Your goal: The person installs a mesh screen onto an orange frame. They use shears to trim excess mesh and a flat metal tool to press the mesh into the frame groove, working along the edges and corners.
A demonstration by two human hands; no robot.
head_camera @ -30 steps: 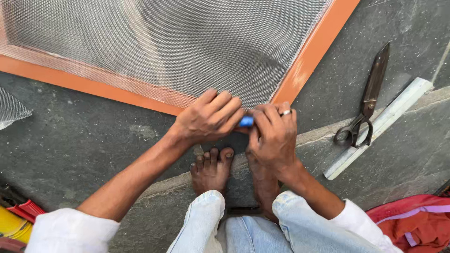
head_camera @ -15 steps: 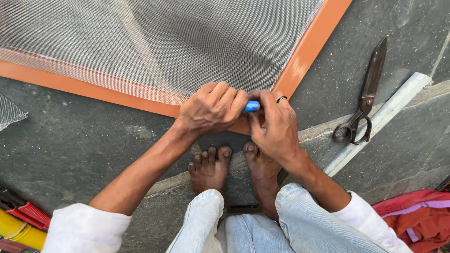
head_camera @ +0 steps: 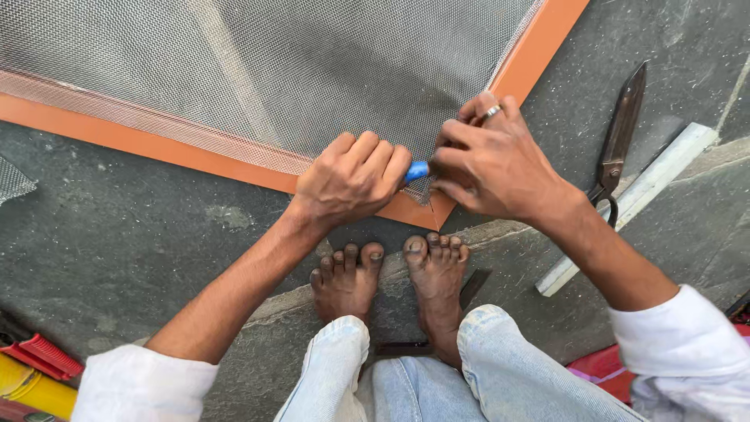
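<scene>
Even, soft daylight, moderately bright; no glare. Shadows faint and short: a thin dark rim under the left hand (head_camera: 351, 178) toward 6 o'clock, another beneath the right hand (head_camera: 494, 164). Fine grey wire mesh (head_camera: 312, 70) resolves sharply at centre, its weave softening toward 10 o'clock. Grey stone floor (head_camera: 133, 227) evenly lit. White sleeves at 7 and 4 o'clock slightly soft, near the lens.

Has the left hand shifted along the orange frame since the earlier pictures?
No. The left hand, closed round the blue tool, stays beside the orange frame at its near corner, next to the right hand.
</scene>
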